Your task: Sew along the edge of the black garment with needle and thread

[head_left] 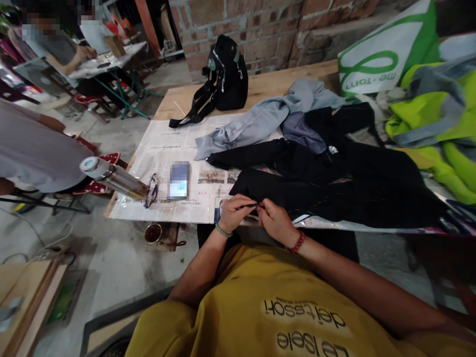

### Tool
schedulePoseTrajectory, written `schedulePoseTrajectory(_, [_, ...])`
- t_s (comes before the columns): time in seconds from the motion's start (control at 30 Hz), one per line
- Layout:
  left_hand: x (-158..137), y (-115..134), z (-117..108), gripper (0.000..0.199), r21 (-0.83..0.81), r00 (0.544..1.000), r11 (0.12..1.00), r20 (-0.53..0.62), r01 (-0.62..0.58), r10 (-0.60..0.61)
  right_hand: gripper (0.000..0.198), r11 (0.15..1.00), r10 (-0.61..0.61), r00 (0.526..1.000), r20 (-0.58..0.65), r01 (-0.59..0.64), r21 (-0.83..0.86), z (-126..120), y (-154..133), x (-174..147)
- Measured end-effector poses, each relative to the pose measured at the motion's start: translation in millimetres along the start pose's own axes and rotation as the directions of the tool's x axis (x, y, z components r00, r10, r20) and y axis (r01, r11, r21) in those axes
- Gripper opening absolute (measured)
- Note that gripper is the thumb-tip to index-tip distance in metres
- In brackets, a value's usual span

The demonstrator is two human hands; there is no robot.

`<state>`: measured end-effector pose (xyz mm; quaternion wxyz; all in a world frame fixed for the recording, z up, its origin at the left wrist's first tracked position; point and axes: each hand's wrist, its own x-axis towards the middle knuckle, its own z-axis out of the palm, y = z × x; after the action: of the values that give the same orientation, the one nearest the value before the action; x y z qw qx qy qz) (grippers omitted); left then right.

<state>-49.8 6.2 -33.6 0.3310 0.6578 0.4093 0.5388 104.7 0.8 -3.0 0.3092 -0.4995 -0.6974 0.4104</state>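
Observation:
Black trousers (372, 183) lie stretched across the newspaper-covered table, both legs pointing left. My left hand (234, 212) is closed in a pinch on the near leg's end, a green bead bracelet on its wrist. Close beside it, my right hand (275, 222) pinches the same dark cloth edge; a red bracelet circles that wrist. Whether anything small, such as a needle, sits between the fingertips cannot be made out. A grey garment (256, 119) lies crumpled just beyond the trousers.
On the left of the table are a phone (179, 181), glasses (151, 191) and a steel flask (113, 177). A black bag (231, 74) and a green-white bag (386, 49) stand at the back. Yellow-green clothing (416, 116) is heaped right. A person (40, 144) sits at left.

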Motion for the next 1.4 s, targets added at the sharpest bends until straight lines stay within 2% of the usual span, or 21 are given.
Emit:
schedulePoseTrajectory(0.1, [-1,-1,0,0.012,0.017,0.999,1.000,0.049,-0.017,0.017,0.019,1.000,0.000,1.000,-0.019,0.000,-0.006,0,2,2])
schedulePoseTrajectory(0.2, [0,0,1,0.012,0.041,0.999,0.999,0.029,-0.029,0.027,0.017,0.999,0.023,1.000,-0.006,-0.022,0.023,-2,3,3])
schedulePoseTrajectory(0.33, [1,1,3,0.012,0.067,1.000,0.998,-0.020,-0.005,0.006,0.009,0.975,0.106,0.991,0.086,-0.121,0.184,-4,3,1])
schedulePoseTrajectory(0.43, [1,-1,3,0.012,0.058,1.000,0.998,0.015,0.015,-0.016,0.012,0.957,0.115,0.989,0.091,-0.135,0.259,-5,4,1])
schedulePoseTrajectory(0.53, [-1,-5,4,0.012,0.020,0.999,1.000,0.049,0.018,-0.019,0.011,0.972,0.087,0.995,0.057,-0.097,0.216,-4,4,3])
schedulePoseTrajectory(0.73, [-1,-5,3,0.013,0.018,0.999,0.999,0.011,0.044,-0.044,0.009,0.985,0.074,0.997,0.022,-0.077,0.157,-3,6,6])
schedulePoseTrajectory(0.8, [-1,-4,3,0.014,0.039,0.998,0.998,0.001,0.057,-0.057,0.008,0.997,0.021,0.999,0.025,-0.022,0.071,-9,4,3])
schedulePoseTrajectory(0.87, [0,-3,2,0.015,0.047,0.998,0.997,-0.008,0.066,-0.065,0.008,0.989,-0.109,0.994,-0.027,0.106,-0.100,-20,0,-1])
schedulePoseTrajectory(0.9, [0,-3,2,0.015,0.048,0.998,0.997,-0.010,0.067,-0.067,0.009,0.966,-0.190,0.978,-0.091,0.170,-0.197,-26,-2,-1])
schedulePoseTrajectory(0.97, [0,-3,2,0.015,0.047,0.998,0.997,-0.006,0.057,-0.057,0.012,0.904,-0.337,0.907,-0.252,0.237,-0.356,-38,-6,3])
schedulePoseTrajectory(1.0, [-1,-4,2,0.014,0.044,0.999,0.998,-0.002,0.043,-0.043,0.015,0.886,-0.377,0.870,-0.317,0.238,-0.398,-42,-6,8])
schedulePoseTrajectory(1.03, [-1,-4,2,0.014,0.040,1.000,0.999,0.002,0.026,-0.026,0.018,0.880,-0.388,0.854,-0.347,0.231,-0.414,-45,-6,14])
schedulePoseTrajectory(1.07, [-1,-4,3,0.014,0.034,1.000,0.999,0.005,0.009,-0.010,0.020,0.886,-0.369,0.868,-0.333,0.221,-0.408,-46,-4,21])
schedulePoseTrajectory(1.1, [-1,-4,3,0.014,0.027,1.000,1.000,0.006,-0.005,0.005,0.021,0.902,-0.322,0.905,-0.277,0.204,-0.381,-46,0,28])
schedulePoseTrajectory(1.17, [-1,-3,4,0.015,0.024,1.000,0.999,-0.004,-0.023,0.023,0.022,0.947,-0.171,0.982,-0.077,0.143,-0.287,-42,7,39])
schedulePoseTrajectory(1.2, [-1,-3,4,0.016,0.028,1.000,0.999,-0.014,-0.024,0.025,0.022,0.968,-0.102,0.995,0.018,0.104,-0.226,-39,11,42])
schedulePoseTrajectory(1.27, [-1,-3,4,0.017,0.038,0.999,0.999,-0.036,-0.022,0.023,0.023,0.995,-0.010,0.990,0.141,0.024,-0.093,-33,17,43])
schedulePoseTrajectory(1.4, [0,-5,4,0.013,0.063,0.998,0.998,-0.059,-0.023,0.026,0.024,0.985,0.088,0.983,0.161,-0.110,0.136,-25,18,33])
